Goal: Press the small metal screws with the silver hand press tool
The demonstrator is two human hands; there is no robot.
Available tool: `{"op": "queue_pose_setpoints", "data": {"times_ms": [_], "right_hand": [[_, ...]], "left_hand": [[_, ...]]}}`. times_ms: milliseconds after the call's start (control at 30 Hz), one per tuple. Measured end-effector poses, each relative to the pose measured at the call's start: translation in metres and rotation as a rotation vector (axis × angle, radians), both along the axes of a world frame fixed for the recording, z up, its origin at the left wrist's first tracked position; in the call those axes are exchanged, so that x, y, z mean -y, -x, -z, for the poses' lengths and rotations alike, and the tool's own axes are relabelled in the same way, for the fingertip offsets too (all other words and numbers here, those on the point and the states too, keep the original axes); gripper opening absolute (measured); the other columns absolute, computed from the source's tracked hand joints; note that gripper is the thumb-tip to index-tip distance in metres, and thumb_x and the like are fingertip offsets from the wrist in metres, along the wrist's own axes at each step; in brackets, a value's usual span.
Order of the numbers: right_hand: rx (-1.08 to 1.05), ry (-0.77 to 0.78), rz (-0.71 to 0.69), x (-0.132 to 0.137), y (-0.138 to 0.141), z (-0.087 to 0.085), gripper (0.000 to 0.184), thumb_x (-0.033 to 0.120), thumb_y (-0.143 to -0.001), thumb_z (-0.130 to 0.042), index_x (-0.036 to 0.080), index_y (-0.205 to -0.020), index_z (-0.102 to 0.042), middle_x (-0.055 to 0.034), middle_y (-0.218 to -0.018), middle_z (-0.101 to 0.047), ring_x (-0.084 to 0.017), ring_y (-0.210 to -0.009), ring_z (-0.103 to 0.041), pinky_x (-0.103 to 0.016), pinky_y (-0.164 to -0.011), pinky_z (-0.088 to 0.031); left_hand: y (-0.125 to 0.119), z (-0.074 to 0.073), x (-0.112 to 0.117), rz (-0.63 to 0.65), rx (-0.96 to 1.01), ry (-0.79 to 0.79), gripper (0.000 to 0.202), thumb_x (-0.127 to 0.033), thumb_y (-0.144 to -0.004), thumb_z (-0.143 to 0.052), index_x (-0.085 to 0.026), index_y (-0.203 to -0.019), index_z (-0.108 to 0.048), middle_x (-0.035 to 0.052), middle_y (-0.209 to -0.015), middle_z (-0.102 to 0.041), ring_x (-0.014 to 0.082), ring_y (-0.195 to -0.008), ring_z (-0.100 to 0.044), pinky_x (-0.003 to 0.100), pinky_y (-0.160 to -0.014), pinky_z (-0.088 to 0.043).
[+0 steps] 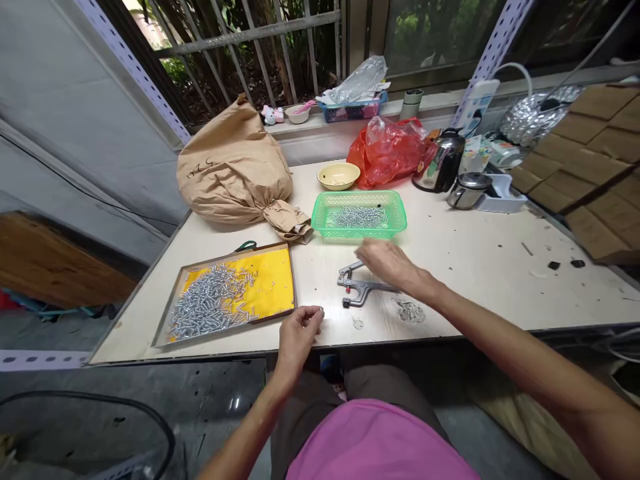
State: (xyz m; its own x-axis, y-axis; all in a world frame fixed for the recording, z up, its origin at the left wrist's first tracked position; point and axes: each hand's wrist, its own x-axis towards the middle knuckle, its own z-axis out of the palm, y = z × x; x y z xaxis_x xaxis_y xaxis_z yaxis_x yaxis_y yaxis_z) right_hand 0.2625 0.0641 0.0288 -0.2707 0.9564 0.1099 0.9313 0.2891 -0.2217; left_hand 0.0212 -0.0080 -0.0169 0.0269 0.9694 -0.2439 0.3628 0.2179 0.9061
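My left hand (296, 333) hovers at the table's near edge, just right of a yellow-lined tray (277, 280) heaped with several small metal screws (210, 303). Its fingers are pinched on a small shiny piece (320, 311). My right hand (387, 261) reaches over a grey metal plier-like hand tool (357, 290) lying on the table, fingers spread and blurred, holding nothing. Behind it stands a green plastic basket (397, 220) with several metal pieces (359, 216) inside.
A tied brown paper sack (233, 170) lies at the back left. A yellow bowl (338, 175), red plastic bag (387, 150), black kettle (443, 163) and steel pot (467, 189) line the back. Small parts (410, 311) lie near the front edge. Cardboard (590, 180) fills the right.
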Motion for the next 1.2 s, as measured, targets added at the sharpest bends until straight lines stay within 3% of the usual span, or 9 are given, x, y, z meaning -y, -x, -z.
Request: {"op": "queue_pose_setpoints", "data": {"times_ms": [100, 200, 333, 667, 833, 967, 1200], "right_hand": [[0.071, 0.226, 0.0, 0.04, -0.013, 0.03, 0.018, 0.019, -0.09, -0.044, 0.015, -0.084, -0.061, -0.0085, -0.089, -0.057, -0.015, -0.068, -0.052, -0.028, -0.058, -0.034], [0.097, 0.192, 0.0, 0.064, -0.017, 0.047, 0.019, 0.013, -0.09, -0.042, 0.017, -0.095, -0.06, -0.0081, -0.093, -0.056, -0.018, -0.081, -0.054, -0.027, -0.063, -0.035], [0.073, 0.18, -0.06, 0.07, -0.009, 0.044, 0.026, 0.009, -0.092, -0.034, 0.018, -0.091, -0.059, -0.0063, -0.091, -0.056, -0.017, -0.081, -0.053, -0.027, -0.066, -0.036], [0.061, 0.124, -0.21, 0.074, 0.01, 0.051, 0.021, 0.009, -0.09, -0.042, 0.019, -0.093, -0.06, -0.0055, -0.09, -0.057, -0.016, -0.08, -0.052, -0.026, -0.066, -0.035], [0.067, 0.115, -0.214, 0.075, 0.011, 0.051, 0.022, 0.009, -0.09, -0.042, 0.019, -0.097, -0.061, -0.0059, -0.091, -0.057, -0.016, -0.082, -0.052, -0.026, -0.067, -0.035], [0.071, 0.103, -0.214, 0.076, 0.012, 0.052, 0.021, 0.009, -0.09, -0.042, 0.019, -0.095, -0.06, -0.0058, -0.091, -0.057, -0.016, -0.081, -0.051, -0.027, -0.067, -0.035], [0.102, 0.073, -0.183, 0.079, 0.016, 0.055, 0.018, 0.009, -0.089, -0.043, 0.019, -0.091, -0.058, -0.0054, -0.09, -0.056, -0.017, -0.08, -0.05, -0.028, -0.066, -0.033]], "left_hand": [[-0.007, -0.009, -0.006, 0.007, 0.079, 0.049, 0.036, -0.047, -0.07, -0.065, -0.013, -0.082, -0.067, 0.0011, -0.064, -0.061, 0.0101, -0.052, -0.053, 0.019, -0.043, -0.04], [-0.01, -0.015, -0.009, 0.001, 0.174, 0.086, 0.036, -0.046, -0.066, -0.069, -0.011, -0.079, -0.065, 0.0014, -0.067, -0.059, 0.0084, -0.052, -0.051, 0.017, -0.041, -0.039], [-0.01, -0.018, -0.012, -0.016, 0.24, 0.178, 0.039, -0.046, -0.061, -0.073, -0.011, -0.076, -0.063, 0.0024, -0.073, -0.06, 0.0059, -0.05, -0.049, 0.015, -0.039, -0.037], [-0.001, -0.007, -0.011, 0.0, 0.188, 0.266, 0.039, -0.045, -0.058, -0.075, -0.011, -0.071, -0.06, 0.0019, -0.065, -0.059, 0.0041, -0.043, -0.045, 0.014, -0.032, -0.027], [-0.003, -0.002, -0.009, 0.056, 0.23, 0.434, 0.033, -0.04, -0.059, -0.075, -0.012, -0.064, -0.058, -0.0055, -0.043, -0.045, 0.0015, -0.032, -0.032, 0.015, -0.031, -0.02], [-0.005, 0.001, -0.01, 0.063, 0.259, 0.537, 0.03, -0.036, -0.06, -0.075, -0.011, -0.067, -0.061, -0.0037, -0.048, -0.051, 0.0013, -0.033, -0.034, 0.015, -0.031, -0.021], [-0.011, 0.003, -0.015, 0.056, 0.269, 0.575, 0.032, -0.038, -0.061, -0.077, -0.011, -0.067, -0.06, -0.0036, -0.048, -0.052, 0.0012, -0.032, -0.035, 0.015, -0.032, -0.021]]}}
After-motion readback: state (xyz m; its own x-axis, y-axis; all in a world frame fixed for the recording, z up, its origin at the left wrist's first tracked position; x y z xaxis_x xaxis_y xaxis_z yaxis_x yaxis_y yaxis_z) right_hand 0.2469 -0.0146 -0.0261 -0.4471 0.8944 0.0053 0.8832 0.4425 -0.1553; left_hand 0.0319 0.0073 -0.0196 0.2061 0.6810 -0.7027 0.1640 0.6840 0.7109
